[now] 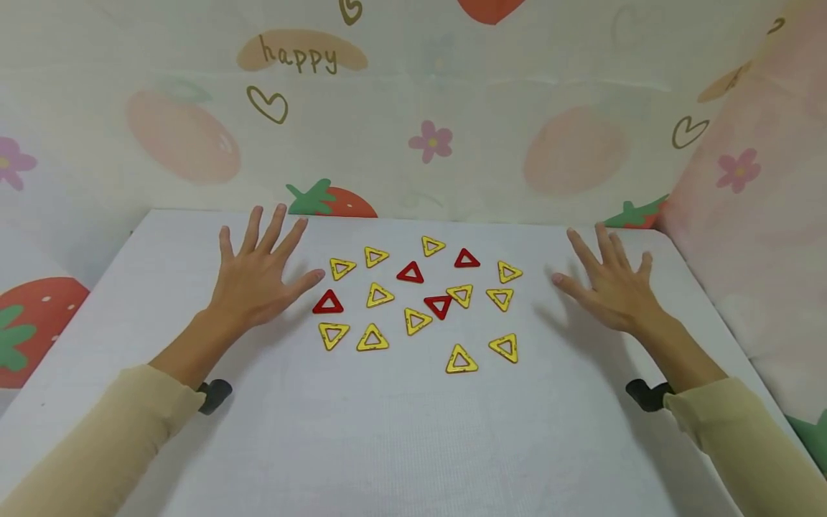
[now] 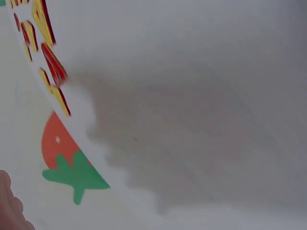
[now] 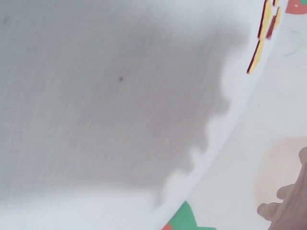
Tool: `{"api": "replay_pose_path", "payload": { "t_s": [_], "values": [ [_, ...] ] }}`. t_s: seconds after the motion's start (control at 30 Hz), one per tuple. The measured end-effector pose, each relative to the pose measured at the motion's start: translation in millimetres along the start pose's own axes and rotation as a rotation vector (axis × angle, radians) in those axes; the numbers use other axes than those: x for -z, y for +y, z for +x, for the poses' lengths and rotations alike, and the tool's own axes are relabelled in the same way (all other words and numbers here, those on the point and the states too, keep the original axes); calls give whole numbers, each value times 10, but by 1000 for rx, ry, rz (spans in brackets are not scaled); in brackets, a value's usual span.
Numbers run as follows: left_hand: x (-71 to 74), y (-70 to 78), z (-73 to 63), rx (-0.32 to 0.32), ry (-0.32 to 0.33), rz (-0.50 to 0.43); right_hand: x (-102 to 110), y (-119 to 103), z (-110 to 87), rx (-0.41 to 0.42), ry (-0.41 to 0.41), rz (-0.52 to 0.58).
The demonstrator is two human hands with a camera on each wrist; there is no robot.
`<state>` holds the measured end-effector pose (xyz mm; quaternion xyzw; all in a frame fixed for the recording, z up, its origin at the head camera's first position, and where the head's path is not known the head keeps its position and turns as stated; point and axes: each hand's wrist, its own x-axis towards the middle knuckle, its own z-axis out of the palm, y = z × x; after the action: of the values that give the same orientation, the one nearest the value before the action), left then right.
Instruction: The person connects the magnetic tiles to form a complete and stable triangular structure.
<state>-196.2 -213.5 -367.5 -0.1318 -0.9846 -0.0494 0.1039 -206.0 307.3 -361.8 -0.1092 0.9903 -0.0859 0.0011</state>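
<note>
Several yellow triangle frames and a few red ones lie scattered flat over the middle of the white table. My left hand (image 1: 258, 280) hovers left of them with fingers spread, holding nothing; its thumb is near a red triangle (image 1: 329, 303) and a yellow triangle (image 1: 342, 268). To the right, my right hand (image 1: 610, 283) is also raised with spread fingers and nothing in it, its thumb pointing toward a yellow triangle (image 1: 509, 272). One red triangle (image 1: 434, 307) touches or slightly overlaps a yellow triangle (image 1: 462, 295). Only fingertips of each hand show in the wrist views.
A white table (image 1: 388, 445) carries the pieces. Behind it hangs a printed cloth (image 1: 478, 79) with strawberries, hearts and flowers, and a pink cloth side (image 1: 756, 237) stands on the right. Dark straps sit at both wrists, below beige sleeves (image 1: 116, 438).
</note>
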Motion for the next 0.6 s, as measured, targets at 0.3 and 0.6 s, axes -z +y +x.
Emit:
{"api": "replay_pose_path", "payload": {
  "t_s": [0.3, 0.6],
  "values": [
    [-23, 366, -25, -106, 36, -106, 26, -177, -71, 45, -69, 244],
    [-59, 678, -82, -195, 66, -248, -25, -199, -99, 163, -110, 519]
  ]
}}
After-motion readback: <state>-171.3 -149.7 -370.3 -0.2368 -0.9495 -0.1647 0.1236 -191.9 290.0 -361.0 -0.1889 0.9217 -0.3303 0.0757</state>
